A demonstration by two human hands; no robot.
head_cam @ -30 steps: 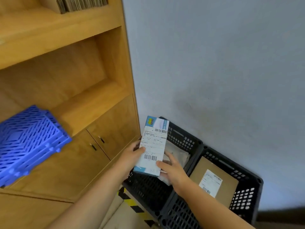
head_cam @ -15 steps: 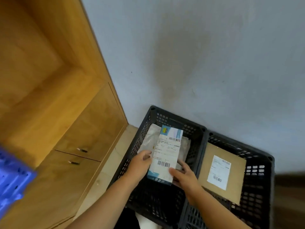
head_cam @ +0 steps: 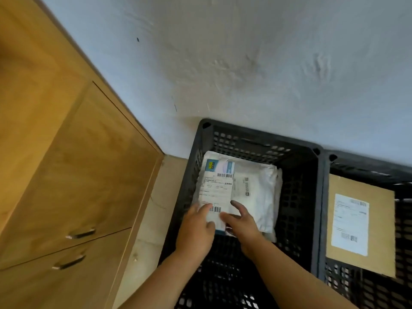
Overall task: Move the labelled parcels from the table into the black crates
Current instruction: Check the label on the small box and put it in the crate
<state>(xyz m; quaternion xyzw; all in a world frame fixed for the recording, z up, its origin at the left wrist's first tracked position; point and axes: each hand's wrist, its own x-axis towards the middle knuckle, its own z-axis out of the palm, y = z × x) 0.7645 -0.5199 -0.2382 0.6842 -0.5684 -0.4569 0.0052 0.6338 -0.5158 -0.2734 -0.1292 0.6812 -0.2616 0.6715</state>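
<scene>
A white labelled box parcel [head_cam: 217,186] with a blue and yellow top lies low inside the left black crate [head_cam: 256,141], on a white plastic mailer parcel [head_cam: 258,197]. My left hand [head_cam: 196,230] holds the box's near left corner, thumb on its label. My right hand [head_cam: 240,224] grips the near right edge, fingers spread over the mailer. The right black crate [head_cam: 365,166] holds a brown cardboard parcel [head_cam: 379,197] with a white label.
A wooden cabinet [head_cam: 78,175] with two metal handles stands left of the crates. A strip of pale floor [head_cam: 151,219] runs between them. A grey-white wall [head_cam: 245,63] rises right behind the crates.
Both hands have lowered the box from above the crate rim down into the left crate onto the white mailer. The view has tilted downward; the blue crate has left the frame.
</scene>
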